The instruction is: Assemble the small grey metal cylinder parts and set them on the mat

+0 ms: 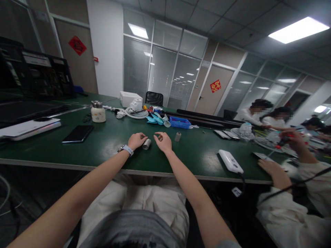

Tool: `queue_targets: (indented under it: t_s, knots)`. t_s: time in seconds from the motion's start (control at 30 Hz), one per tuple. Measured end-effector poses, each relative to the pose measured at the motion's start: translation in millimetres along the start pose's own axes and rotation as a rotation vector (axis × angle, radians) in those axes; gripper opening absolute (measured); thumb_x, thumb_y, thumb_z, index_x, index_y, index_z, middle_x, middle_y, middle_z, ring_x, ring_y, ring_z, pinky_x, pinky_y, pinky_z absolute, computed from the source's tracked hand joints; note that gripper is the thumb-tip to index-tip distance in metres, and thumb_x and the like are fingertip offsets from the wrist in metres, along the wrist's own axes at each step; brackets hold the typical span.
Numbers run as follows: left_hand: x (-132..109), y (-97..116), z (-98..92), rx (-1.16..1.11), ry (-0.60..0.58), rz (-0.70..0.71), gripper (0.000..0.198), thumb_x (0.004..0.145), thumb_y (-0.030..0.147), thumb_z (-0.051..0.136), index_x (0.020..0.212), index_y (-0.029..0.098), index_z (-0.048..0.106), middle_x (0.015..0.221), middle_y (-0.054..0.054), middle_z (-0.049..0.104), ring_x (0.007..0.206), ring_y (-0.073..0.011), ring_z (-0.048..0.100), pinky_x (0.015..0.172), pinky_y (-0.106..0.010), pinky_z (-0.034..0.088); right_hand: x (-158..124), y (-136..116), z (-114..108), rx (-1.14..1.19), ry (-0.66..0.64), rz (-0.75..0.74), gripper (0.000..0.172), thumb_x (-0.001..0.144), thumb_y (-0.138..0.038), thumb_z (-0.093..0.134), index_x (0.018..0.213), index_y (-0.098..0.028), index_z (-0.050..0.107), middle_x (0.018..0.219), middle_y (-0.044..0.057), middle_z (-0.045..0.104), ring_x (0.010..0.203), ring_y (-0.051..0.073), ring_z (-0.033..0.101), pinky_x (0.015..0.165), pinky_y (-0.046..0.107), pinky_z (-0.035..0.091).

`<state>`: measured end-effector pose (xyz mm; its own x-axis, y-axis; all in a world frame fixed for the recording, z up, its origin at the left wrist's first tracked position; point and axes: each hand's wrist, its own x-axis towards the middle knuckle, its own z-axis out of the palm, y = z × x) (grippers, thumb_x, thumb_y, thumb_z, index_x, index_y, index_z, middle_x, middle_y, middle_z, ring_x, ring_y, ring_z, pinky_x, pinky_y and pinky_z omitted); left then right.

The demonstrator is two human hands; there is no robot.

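My left hand (136,141), with a watch at the wrist, has its fingers bent and drawn together at the upper end of a small silvery metal cylinder (147,144). The cylinder is tilted, close to the green tabletop; the exact finger contact is hard to see. Just to the right, my right hand (163,142) hovers with curled fingers, thumb and fingertips apart and nothing between them. A second small metal cylinder (178,136) stands upright on the table beyond my right hand.
A phone (78,134), a cream jar (98,113) and a white laptop-like slab (31,128) lie left. Behind are a fan grille (137,113), blue blades (156,118) and a blue tray (180,122). Right, a white device (230,161) lies near a co-worker's hands (274,168) and red-handled screwdriver (280,143).
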<state>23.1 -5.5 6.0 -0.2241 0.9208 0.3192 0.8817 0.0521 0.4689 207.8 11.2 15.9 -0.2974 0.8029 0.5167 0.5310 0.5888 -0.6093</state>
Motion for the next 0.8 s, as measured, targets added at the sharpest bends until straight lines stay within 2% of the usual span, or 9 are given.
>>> queue_targets:
  t_s: [0.13, 0.23, 0.37, 0.57, 0.7, 0.8]
  knots:
    - [1.2, -0.6, 0.7, -0.001, 0.008, -0.006, 0.031, 0.087, 0.037, 0.048, 0.103, 0.021, 0.069, 0.098, -0.007, 0.074, 0.091, -0.0217, 0.067, 0.07, -0.025, 0.048, -7.7, -12.3, 5.0, -0.015, -0.162, -0.227, 0.038, 0.084, -0.051, 0.057, 0.116, -0.031, 0.062, 0.11, 0.003, 0.058, 0.099, 0.018, 0.054, 0.094, 0.034, 0.035]
    - [2.2, -1.3, 1.7, -0.003, 0.029, -0.031, 0.03, 0.088, 0.034, 0.046, 0.104, 0.02, 0.067, 0.101, -0.008, 0.073, 0.092, -0.0224, 0.067, 0.072, -0.026, 0.048, -9.5, -14.6, 11.7, -0.091, -0.257, -0.293, 0.046, 0.075, -0.053, 0.066, 0.115, -0.032, 0.063, 0.112, 0.003, 0.059, 0.11, 0.021, 0.051, 0.095, 0.036, 0.033]
    - [2.5, -1.0, 2.0, 0.005, 0.047, -0.041, 0.03, 0.088, 0.033, 0.045, 0.106, 0.02, 0.066, 0.101, -0.008, 0.073, 0.092, -0.0219, 0.067, 0.076, -0.026, 0.048, -8.3, -10.4, 13.3, -0.086, -0.309, -0.282, 0.044, 0.073, -0.053, 0.068, 0.112, -0.032, 0.064, 0.109, 0.003, 0.063, 0.107, 0.02, 0.053, 0.094, 0.035, 0.036]
    - [0.8, -0.2, 0.6, -0.009, 0.046, -0.046, 0.03, 0.089, 0.035, 0.045, 0.105, 0.02, 0.066, 0.1, -0.008, 0.073, 0.091, -0.0222, 0.067, 0.075, -0.026, 0.049, -7.8, -5.4, 2.0, -0.039, -0.327, -0.313, 0.046, 0.068, -0.049, 0.073, 0.11, -0.031, 0.066, 0.108, 0.002, 0.065, 0.104, 0.02, 0.055, 0.094, 0.034, 0.037]
    - [0.5, -0.6, -0.2, -0.013, 0.04, -0.036, 0.03, 0.089, 0.034, 0.045, 0.106, 0.02, 0.065, 0.098, -0.008, 0.073, 0.091, -0.0225, 0.067, 0.076, -0.027, 0.048, -5.9, -3.9, -0.7, 0.04, -0.352, -0.235, 0.039, 0.077, -0.054, 0.063, 0.108, -0.03, 0.068, 0.106, 0.002, 0.066, 0.099, 0.018, 0.056, 0.089, 0.031, 0.039]
    - [1.0, -0.9, 0.0, -0.018, 0.032, -0.038, 0.031, 0.089, 0.034, 0.045, 0.107, 0.019, 0.065, 0.098, -0.009, 0.073, 0.091, -0.0228, 0.067, 0.075, -0.027, 0.048, -3.7, -0.8, 0.2, -0.009, -0.319, -0.142, 0.046, 0.08, -0.062, 0.055, 0.111, -0.03, 0.067, 0.107, 0.004, 0.065, 0.1, 0.021, 0.055, 0.09, 0.035, 0.037]
